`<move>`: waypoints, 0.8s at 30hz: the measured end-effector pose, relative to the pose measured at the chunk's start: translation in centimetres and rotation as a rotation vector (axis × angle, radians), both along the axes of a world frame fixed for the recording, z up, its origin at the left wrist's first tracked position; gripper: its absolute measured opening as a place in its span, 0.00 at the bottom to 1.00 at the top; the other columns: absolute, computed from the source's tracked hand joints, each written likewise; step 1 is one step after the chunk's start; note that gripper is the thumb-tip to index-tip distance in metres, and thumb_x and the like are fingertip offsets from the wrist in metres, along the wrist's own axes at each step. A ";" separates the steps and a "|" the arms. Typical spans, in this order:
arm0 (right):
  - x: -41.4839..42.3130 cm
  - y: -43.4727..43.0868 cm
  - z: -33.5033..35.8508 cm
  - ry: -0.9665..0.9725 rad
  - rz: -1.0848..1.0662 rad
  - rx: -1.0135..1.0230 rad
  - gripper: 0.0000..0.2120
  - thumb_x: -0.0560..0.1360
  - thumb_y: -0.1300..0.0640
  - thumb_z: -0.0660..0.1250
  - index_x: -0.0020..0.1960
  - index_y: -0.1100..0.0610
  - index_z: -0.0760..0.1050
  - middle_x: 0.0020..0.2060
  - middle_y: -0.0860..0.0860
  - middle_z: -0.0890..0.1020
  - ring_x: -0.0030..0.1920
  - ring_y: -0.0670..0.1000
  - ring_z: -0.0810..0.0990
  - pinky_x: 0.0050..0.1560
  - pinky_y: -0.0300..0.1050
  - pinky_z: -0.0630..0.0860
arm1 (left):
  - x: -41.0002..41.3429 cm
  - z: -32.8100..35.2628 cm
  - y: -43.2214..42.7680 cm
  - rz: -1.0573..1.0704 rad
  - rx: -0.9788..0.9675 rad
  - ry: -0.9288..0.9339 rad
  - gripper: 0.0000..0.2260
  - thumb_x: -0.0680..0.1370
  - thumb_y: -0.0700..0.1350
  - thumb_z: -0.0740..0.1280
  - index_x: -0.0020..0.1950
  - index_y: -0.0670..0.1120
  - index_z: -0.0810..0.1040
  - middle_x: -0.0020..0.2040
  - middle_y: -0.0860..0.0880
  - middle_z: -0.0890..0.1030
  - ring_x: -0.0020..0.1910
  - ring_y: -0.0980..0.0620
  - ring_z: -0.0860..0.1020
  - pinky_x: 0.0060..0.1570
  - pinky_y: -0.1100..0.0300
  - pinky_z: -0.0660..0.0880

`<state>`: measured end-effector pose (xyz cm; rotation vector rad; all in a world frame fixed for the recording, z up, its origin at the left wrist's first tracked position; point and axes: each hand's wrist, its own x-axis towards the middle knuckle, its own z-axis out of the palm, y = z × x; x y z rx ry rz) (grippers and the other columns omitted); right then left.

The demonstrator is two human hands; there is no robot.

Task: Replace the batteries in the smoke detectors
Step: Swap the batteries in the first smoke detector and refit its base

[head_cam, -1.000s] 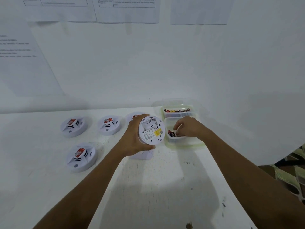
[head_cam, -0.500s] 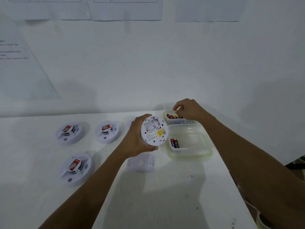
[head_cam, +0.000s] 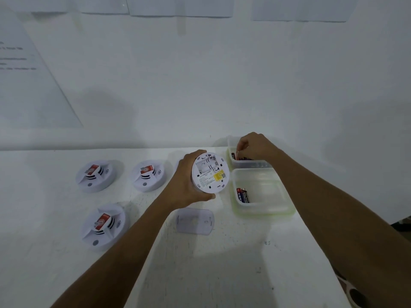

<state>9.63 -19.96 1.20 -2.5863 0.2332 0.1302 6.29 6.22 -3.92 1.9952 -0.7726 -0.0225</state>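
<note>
The bigger clear tub (head_cam: 264,211), at 3 o'clock of the smoke detector (head_cam: 210,173) you hold, has two batteries (head_cam: 242,195) against its 9 o'clock wall. The smaller tub (head_cam: 251,164) at 1 o'clock holds more, and your right hand (head_cam: 253,146) curls into it. I cannot tell if it has one pinched. The white table (head_cam: 200,274) meets a white wall (head_cam: 200,85) hung with paper sheets (head_cam: 33,90). Your left hand (head_cam: 184,181) grips that one detector, back toward you. Three other detectors (head_cam: 95,175) lie at 9 o'clock, and one loose cover (head_cam: 194,221) at 6.
</note>
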 end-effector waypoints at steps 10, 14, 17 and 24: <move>-8.9 5.0 3.3 -0.499 -0.087 0.690 0.04 0.72 0.63 0.73 0.44 0.57 0.78 0.36 0.54 0.82 0.38 0.48 0.77 0.41 0.42 0.75 | -0.7 0.2 -0.3 -0.025 -0.004 0.006 0.44 0.58 0.55 0.82 0.69 0.57 0.62 0.64 0.57 0.70 0.66 0.54 0.69 0.66 0.56 0.70; -10.7 8.0 1.3 -0.561 -0.168 0.645 0.04 0.73 0.61 0.73 0.44 0.55 0.78 0.37 0.46 0.82 0.41 0.45 0.80 0.42 0.39 0.75 | -1.7 1.0 -0.8 -0.037 -0.041 -0.020 0.39 0.60 0.49 0.83 0.63 0.62 0.65 0.58 0.64 0.73 0.60 0.62 0.72 0.57 0.74 0.68; -11.4 9.3 0.2 -0.631 -0.241 0.551 0.03 0.74 0.57 0.73 0.45 0.53 0.78 0.43 0.44 0.82 0.49 0.47 0.80 0.49 0.45 0.77 | -2.4 1.2 -0.8 -0.051 -0.067 0.010 0.38 0.60 0.56 0.80 0.66 0.58 0.66 0.60 0.60 0.74 0.61 0.55 0.73 0.61 0.65 0.71; -12.9 12.4 -1.0 -0.669 -0.264 0.570 0.04 0.75 0.59 0.71 0.48 0.59 0.81 0.49 0.44 0.82 0.50 0.37 0.79 0.54 0.41 0.79 | -3.9 2.3 -0.3 -0.077 -0.163 0.141 0.38 0.58 0.68 0.75 0.62 0.57 0.66 0.60 0.58 0.73 0.60 0.53 0.75 0.59 0.68 0.70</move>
